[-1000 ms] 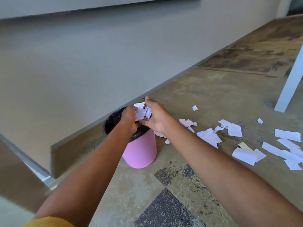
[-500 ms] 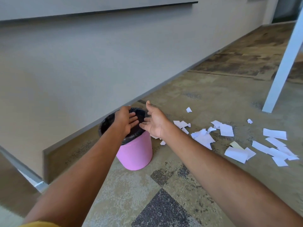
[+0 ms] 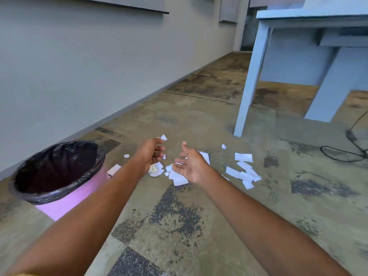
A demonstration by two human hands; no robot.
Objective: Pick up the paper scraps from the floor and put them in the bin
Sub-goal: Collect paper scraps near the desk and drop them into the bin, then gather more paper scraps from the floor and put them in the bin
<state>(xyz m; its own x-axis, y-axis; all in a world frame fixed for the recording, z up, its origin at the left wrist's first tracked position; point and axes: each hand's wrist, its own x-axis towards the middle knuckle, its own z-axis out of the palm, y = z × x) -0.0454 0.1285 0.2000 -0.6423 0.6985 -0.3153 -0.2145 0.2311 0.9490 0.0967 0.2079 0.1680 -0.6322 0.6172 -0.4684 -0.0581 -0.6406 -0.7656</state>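
With the last handful released into the bin, the left hand, loosely curled, and the right hand, spread open, both empty, have been brought back over the many paper scraps left on the floor beside it.

One view on record: a wide-angle camera worn on the head, looking forward and down over both outstretched forearms at the mottled tan-and-grey carpeted floor. Range is close. The plain grey wall runs along the floor's left edge, and the pale blue table leg stands at upper right.
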